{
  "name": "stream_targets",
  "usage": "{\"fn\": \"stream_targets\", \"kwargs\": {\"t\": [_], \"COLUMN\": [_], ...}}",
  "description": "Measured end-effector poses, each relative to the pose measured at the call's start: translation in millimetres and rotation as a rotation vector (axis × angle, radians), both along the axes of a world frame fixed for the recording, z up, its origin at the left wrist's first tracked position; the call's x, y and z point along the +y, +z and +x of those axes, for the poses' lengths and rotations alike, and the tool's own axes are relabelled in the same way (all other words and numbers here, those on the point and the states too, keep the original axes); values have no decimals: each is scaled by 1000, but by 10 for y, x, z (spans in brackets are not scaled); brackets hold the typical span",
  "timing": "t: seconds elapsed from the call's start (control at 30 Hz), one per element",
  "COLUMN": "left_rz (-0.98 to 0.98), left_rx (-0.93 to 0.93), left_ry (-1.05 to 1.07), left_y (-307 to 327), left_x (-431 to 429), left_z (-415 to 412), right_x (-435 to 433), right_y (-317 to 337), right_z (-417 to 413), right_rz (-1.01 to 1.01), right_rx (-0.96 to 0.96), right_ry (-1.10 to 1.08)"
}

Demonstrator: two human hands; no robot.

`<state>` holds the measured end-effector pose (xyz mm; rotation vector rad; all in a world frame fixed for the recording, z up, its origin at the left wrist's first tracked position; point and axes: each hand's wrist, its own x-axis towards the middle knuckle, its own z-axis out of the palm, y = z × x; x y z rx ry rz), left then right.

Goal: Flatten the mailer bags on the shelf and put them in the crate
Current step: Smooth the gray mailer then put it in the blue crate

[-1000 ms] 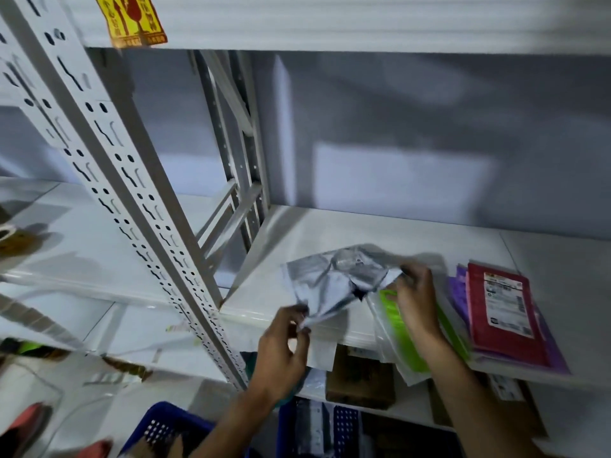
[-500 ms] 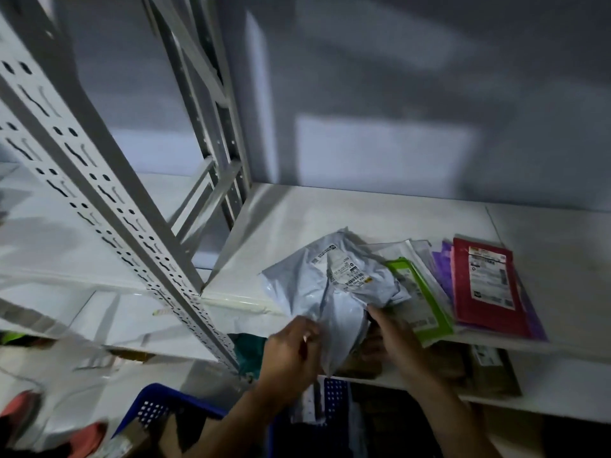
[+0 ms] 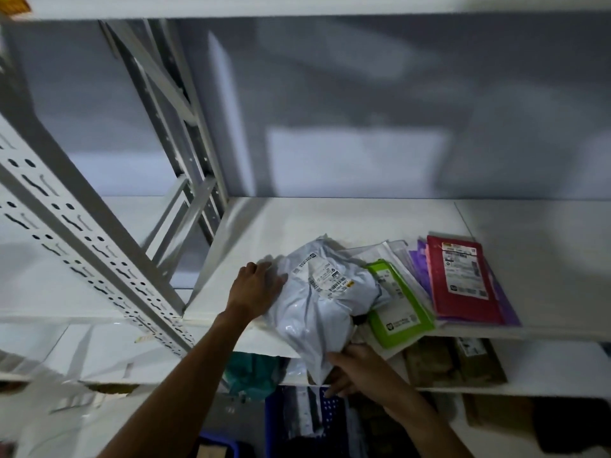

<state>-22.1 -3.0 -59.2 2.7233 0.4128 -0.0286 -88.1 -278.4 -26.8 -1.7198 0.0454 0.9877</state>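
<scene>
Bottom centre: blue perforated plastic crate (image 3: 274,421), partly hidden below the shelving. Just above it my right hand (image 3: 357,371) pinches the lower end of the crumpled grey plastic mailer bag (image 3: 317,305), which overhangs the front edge of the white shelf (image 3: 330,219) at frame centre. My left hand (image 3: 258,289) presses its left side with fingers straight and close together; to the right lie a green-edged flat mailer (image 3: 396,305) and a red flat mailer (image 3: 463,279).

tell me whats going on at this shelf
A person is flattening a crumpled grey mailer bag at the front edge of the shelf. The left hand presses flat on its left side; the right hand grips its lower end, which hangs over the edge. A green mailer and a red mailer lie flat to its right. A blue crate sits below.
</scene>
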Motion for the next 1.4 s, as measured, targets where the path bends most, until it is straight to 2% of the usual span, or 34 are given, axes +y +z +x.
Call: {"fn": "stream_targets", "kwargs": {"t": [0.17,0.27,0.37,0.43,0.47,0.53,0.6,0.67,0.7,0.8,0.9,1.0,1.17,1.3,1.4], "left_rz": [2,-26,28,129,116,-6,-255,-615,-729,-837,-944,-943,-885,-897,-704], "left_rx": [-24,40,93,131,158,242,287,192,149,113,99,120,33,-50,-67], "left_ry": [19,56,81,76,102,181,328,452,481,572,615,617,619,646,666], "left_y": [66,141,148,141,164,208,275,313,310,313,336,336,357,381,332], "left_x": [-85,-111,-209,-295,-331,-347,-309,-269,-241,-213,-209,-178,6,251,392], "left_z": [-96,-171,-296,-375,-401,-393,-357,-324,-319,-309,-279,-230,-149,-112,-84], "right_x": [22,65,102,141,153,191,241,296,335,444,561,711,952,966,850], "right_y": [62,121,236,308,350,382,405,381,347,313,282,270,352,-82,287], "right_z": [93,180,360,480,527,649,749,834,888,1034,1025,925,744,935,865], "right_rz": [-27,-127,-110,3,60,118,109,110,108,138,99,24,6,-4,-27], "right_rx": [-211,-404,-463,-444,-413,-410,-443,-431,-409,-293,-171,-194,-192,-216,-252], "right_ry": [-129,-97,-144,-211,-252,-335,-397,-471,-484,-500,-409,-286,-105,21,-44]}}
